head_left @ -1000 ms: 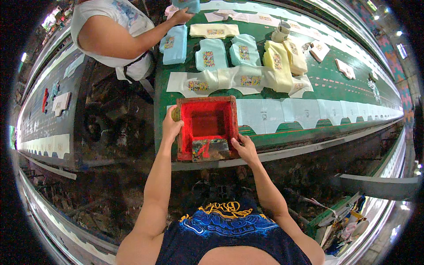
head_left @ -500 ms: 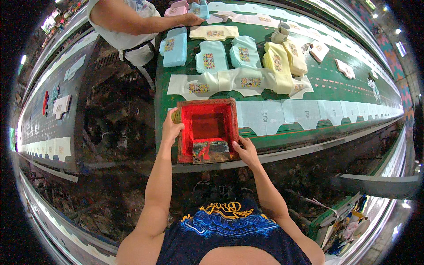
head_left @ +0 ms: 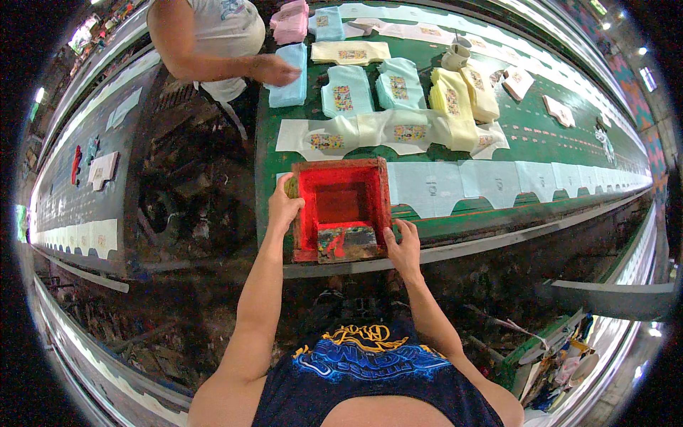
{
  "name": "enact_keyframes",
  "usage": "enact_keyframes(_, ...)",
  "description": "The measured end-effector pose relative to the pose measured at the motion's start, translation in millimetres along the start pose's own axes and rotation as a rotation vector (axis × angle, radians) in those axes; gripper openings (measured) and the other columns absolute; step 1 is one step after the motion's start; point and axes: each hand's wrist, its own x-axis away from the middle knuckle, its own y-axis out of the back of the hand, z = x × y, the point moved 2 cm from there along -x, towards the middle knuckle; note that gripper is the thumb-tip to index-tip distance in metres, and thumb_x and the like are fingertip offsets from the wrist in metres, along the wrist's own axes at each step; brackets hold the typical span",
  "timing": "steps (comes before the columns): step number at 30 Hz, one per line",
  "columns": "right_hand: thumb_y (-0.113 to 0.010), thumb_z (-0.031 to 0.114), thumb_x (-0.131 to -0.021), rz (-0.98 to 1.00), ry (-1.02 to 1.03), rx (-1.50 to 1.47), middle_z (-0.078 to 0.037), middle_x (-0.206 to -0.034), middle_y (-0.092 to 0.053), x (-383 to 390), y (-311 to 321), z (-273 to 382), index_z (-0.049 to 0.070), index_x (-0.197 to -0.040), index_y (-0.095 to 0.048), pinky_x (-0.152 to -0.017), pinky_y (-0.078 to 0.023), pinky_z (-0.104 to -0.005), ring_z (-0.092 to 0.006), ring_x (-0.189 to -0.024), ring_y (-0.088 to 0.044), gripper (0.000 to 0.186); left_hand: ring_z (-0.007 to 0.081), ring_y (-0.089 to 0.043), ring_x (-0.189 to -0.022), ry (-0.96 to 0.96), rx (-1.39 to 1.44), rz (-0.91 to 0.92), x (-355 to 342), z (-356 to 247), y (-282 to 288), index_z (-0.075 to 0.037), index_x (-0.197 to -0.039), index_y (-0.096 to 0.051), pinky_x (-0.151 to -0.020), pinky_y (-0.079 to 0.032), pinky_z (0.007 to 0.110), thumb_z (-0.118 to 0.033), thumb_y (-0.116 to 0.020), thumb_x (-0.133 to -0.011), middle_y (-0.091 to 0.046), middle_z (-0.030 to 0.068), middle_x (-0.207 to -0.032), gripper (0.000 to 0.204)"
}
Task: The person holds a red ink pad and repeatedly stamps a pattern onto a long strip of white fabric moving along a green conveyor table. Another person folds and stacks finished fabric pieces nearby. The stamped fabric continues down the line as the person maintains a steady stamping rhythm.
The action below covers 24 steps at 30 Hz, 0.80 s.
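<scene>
A square wooden printing frame [head_left: 343,165], stained red inside, lies at the table's near edge. Across its lower part is a dark, paint-smeared patch with red streaks. My left hand [head_left: 286,206] grips the left side, fingers wrapped around the edge. At the lower right side, my right hand [head_left: 404,248] has its thumb against the wood and its bent fingers apart from it. Pale blue cut fabric pieces [head_left: 434,186] run in a row to the right of the frame. Just beyond it lie cream printed fabric pieces [head_left: 377,132].
Across the long green table [head_left: 569,142], a co-worker's hand [head_left: 276,70] is over a blue fabric stack [head_left: 288,92]. Yellow stacks [head_left: 448,107], a pink stack [head_left: 289,21] and a cup [head_left: 454,53] stand there. A metal rail [head_left: 491,242] borders the near side.
My right hand's fingers have loosened away from the frame's side. The co-worker's hand has come back from the far stacks to the nearer blue stack. The view has shifted slightly.
</scene>
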Motion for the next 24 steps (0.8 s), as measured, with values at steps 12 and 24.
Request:
enact_keyframes(12,-0.073,0.042,-0.094,0.503,0.129,-0.346,-0.024,-0.136,-0.059,17,-40,85,-0.001,-0.139,-0.060,-0.111,-0.045,-0.0468,-0.0412,-0.128,-0.057,0.063,0.0223,-0.065,-0.111,-0.143,0.175,-0.146,25,21,136,-0.009,-0.136,-0.059,-0.096,-0.054,0.035,0.010,-0.069,-0.063,-0.067,0.0070,-0.123,0.077)
enact_keyframes(24,-0.073,0.048,-0.092,0.483,0.136,-0.415,-0.024,-0.133,-0.057,12,-62,73,-0.001,-0.140,-0.058,-0.110,-0.046,-0.0456,-0.0402,-0.126,-0.057,0.070,0.0190,-0.065,-0.106,-0.176,0.150,-0.225,22,34,142,-0.008,-0.137,-0.059,-0.089,-0.055,0.034,0.011,-0.065,-0.066,-0.067,0.0062,-0.120,0.074)
